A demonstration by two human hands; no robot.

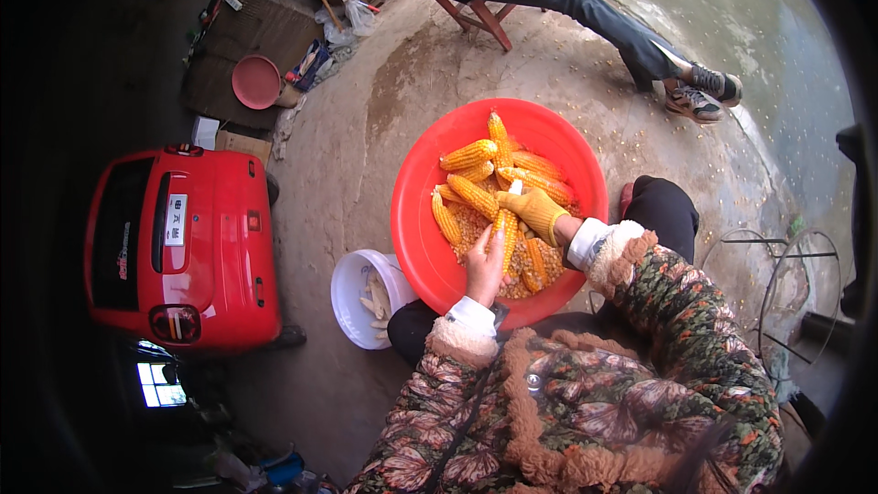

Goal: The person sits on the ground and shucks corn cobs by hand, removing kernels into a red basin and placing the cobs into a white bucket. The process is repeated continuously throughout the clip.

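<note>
My bare left hand [485, 261] grips the lower part of a yellow ear of corn [509, 240] held over a large red plastic basin [420, 247]. My right hand [534, 211], in a yellow knit glove, closes around the upper part of the same ear. A short white piece [516, 186] sticks out beyond the gloved fingers; whether it is the ear's bare end cannot be told. Several whole ears [470, 155] lie piled in the far half of the basin. Loose kernels [473, 233] cover its bottom, with another ear [534, 266] on them near my hands.
A white bucket [346, 298] holding bare corn cobs [377, 295] stands left of the basin. Further left is a parked red car [226, 240]. Ahead, a person in jeans [569, 3] sits on a wooden stool [480, 20]. A metal ring stand [761, 288] is at right. Kernels dot the concrete floor.
</note>
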